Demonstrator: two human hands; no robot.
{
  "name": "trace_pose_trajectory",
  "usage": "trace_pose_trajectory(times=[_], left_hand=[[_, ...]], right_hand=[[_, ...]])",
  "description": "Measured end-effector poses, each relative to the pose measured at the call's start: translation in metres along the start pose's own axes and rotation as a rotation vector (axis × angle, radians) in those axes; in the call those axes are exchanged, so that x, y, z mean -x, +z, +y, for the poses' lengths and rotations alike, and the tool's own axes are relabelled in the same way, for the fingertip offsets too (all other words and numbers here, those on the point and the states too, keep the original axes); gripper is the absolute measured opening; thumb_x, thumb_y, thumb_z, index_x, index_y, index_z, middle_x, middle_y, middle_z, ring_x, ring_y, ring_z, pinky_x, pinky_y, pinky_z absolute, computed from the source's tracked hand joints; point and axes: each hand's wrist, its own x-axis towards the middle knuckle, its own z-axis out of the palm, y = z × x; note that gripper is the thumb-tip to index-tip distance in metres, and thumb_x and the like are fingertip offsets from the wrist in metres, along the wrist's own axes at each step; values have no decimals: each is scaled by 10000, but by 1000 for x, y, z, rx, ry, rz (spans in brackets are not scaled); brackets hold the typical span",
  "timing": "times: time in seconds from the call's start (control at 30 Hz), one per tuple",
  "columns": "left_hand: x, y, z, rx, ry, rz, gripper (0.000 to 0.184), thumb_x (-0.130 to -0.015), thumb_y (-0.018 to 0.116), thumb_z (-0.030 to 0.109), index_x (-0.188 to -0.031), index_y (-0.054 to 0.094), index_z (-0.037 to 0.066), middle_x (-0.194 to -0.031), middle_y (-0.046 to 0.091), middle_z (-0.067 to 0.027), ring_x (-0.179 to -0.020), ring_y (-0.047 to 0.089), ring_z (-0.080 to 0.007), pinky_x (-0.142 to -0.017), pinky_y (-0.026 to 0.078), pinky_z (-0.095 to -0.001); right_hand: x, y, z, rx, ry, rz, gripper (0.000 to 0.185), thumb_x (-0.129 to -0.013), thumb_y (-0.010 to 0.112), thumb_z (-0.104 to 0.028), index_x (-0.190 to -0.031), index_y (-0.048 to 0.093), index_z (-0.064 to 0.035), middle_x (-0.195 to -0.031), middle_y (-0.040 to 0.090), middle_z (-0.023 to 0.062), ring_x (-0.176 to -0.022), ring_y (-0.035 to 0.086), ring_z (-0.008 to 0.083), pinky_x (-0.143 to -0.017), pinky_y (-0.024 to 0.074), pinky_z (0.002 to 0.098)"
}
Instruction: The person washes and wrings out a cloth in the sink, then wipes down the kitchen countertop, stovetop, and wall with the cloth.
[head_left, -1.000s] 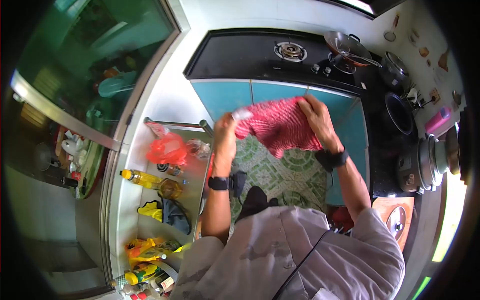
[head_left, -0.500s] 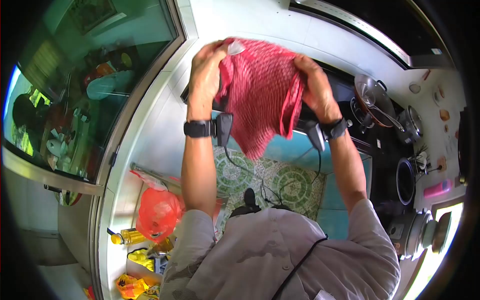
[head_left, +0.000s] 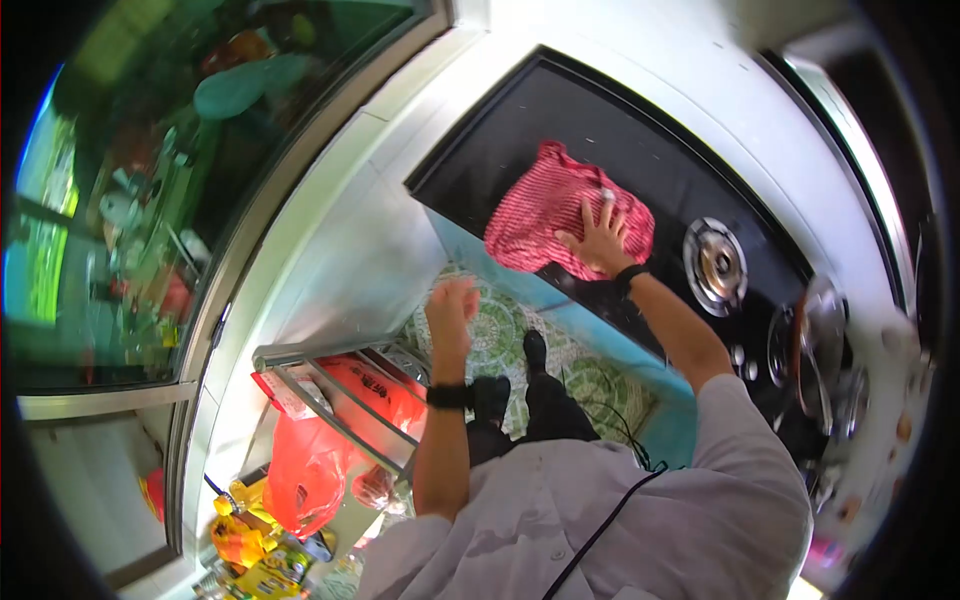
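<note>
A red cloth (head_left: 535, 215) with a fine pale pattern lies crumpled on the black glass cooktop (head_left: 500, 135), one edge reaching the front rim. My right hand (head_left: 603, 238) presses flat on the cloth's right part with the fingers spread, gripping nothing. Away from the cloth, my left hand (head_left: 453, 303) hangs in the air over the floor in front of the counter. Its fingers look curled into a loose fist, slightly blurred, and nothing shows in them.
A gas burner (head_left: 716, 266) sits right of the cloth, with a pan (head_left: 815, 345) further right. On the left stand a metal rack (head_left: 335, 415) and a red plastic bag (head_left: 305, 480). Bottles and yellow packets (head_left: 270, 575) are on the floor, and a glass window (head_left: 130, 220) is beside me.
The cloth was held up in both hands and now lies on the cooktop. My left hand has let go and dropped lower; my right hand has opened flat on it. The view has shifted.
</note>
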Motion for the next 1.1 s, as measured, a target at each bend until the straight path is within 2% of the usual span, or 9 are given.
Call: trace_pose_trajectory(times=[0.2,0.37,0.6,0.67,0.73,0.8,0.9,0.93,1.1], left_hand=[[22,-10,-39,137,-148,218,167,-888,618,164,-998,582,44,-1003,659,-83,-798,631,-176,-659,500,-287],[20,-1,-39,44,-171,219,135,-899,622,171,-966,610,54,-1009,672,-76,-789,640,-151,-669,492,-259],[-24,20,-16,-128,-160,21,203,-912,589,190,-1010,592,12,-1016,638,-86,-812,629,-170,-690,498,-257],[-34,30,-11,-100,-77,-62,234,-903,591,194,-1048,571,11,-1031,624,-90,-817,621,-185,-689,500,-282],[-45,38,-11,-42,-100,-54,239,-904,583,194,-1064,562,18,-1018,618,-87,-818,619,-194,-682,501,-296],[-61,44,-9,44,-73,-26,245,-905,574,195,-1079,553,25,-1005,611,-84,-819,618,-203,-674,502,-309],[-82,46,-15,82,-101,13,246,-911,551,190,-1108,535,43,-1007,592,-78,-806,622,-213,-663,505,-335],[-86,47,-17,106,-115,87,258,-915,542,201,-1123,524,48,-1033,581,-80,-799,623,-217,-647,504,-332],[-119,44,-4,-22,-86,269,382,-928,534,313,-1192,489,40,-1104,544,-88,-786,630,-216,-584,501,-316]], right_hand=[[-87,31,-127,-14,-165,253,1073,-758,436,-826,-1493,233,-70,-1489,123,369,-1313,19,675,-942,59,816],[-92,60,-229,-40,-428,305,777,-829,555,-427,-1474,300,-77,-1477,216,345,-1334,117,630,-991,107,776],[20,57,-84,-85,-475,347,669,-833,573,-291,-1429,372,-65,-1454,335,270,-1372,248,476,-1116,157,606],[77,28,-18,178,-493,235,638,-851,568,-264,-1410,379,-22,-1437,351,266,-1365,269,460,-1127,165,589],[125,23,36,333,-243,161,583,-888,535,-323,-1382,435,-29,-1448,341,261,-1373,256,454,-1112,158,620],[143,32,59,-88,-106,324,570,-894,547,-340,-1342,471,4,-1443,350,248,-1367,262,448,-1126,149,601],[116,45,39,113,-167,320,557,-888,558,-326,-1326,482,9,-1442,360,233,-1354,288,434,-1141,158,567],[105,31,21,292,-342,252,571,-888,558,-313,-1355,448,-4,-1439,374,216,-1346,299,431,-1147,170,540],[-14,27,-67,-87,-891,199,531,-915,519,-354,-1376,456,-98,-1406,445,133,-1357,316,378,-1136,228,510]])
